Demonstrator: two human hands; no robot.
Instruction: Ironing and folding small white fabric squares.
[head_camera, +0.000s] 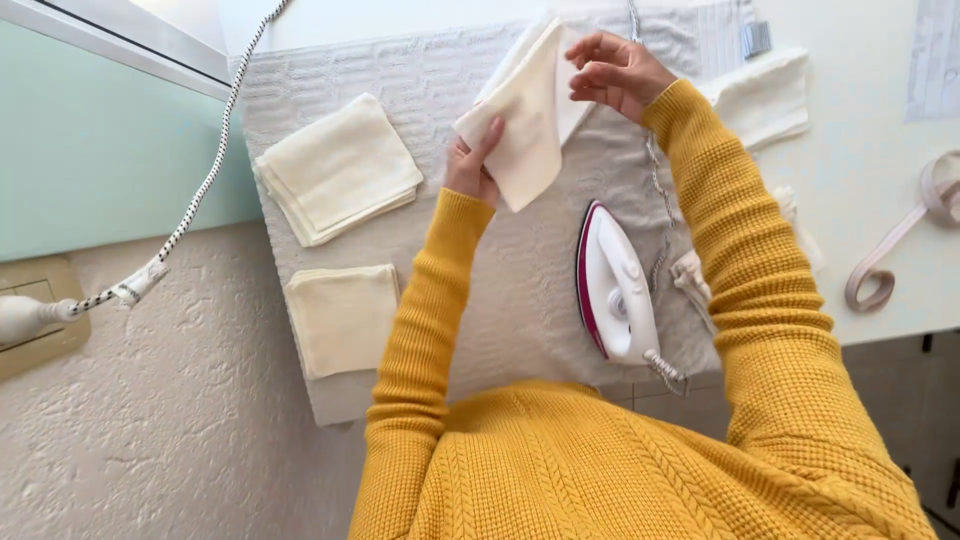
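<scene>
Two hands hold one cream cloth (525, 110) up over the far middle of the padded counter (520, 290); the left hand (470, 165) has its fingers clamped on the cloth's lower edge, thumb on top, while the right hand (615, 70) pinches its upper corner with fingertips together; the step in hand looks like folding. Two folded stacks (338, 165) (342, 315) lie along the left edge; a white iron (615, 285) rests near the front edge. Next, the corners would likely need aligning before the cloth is laid flat.
</scene>
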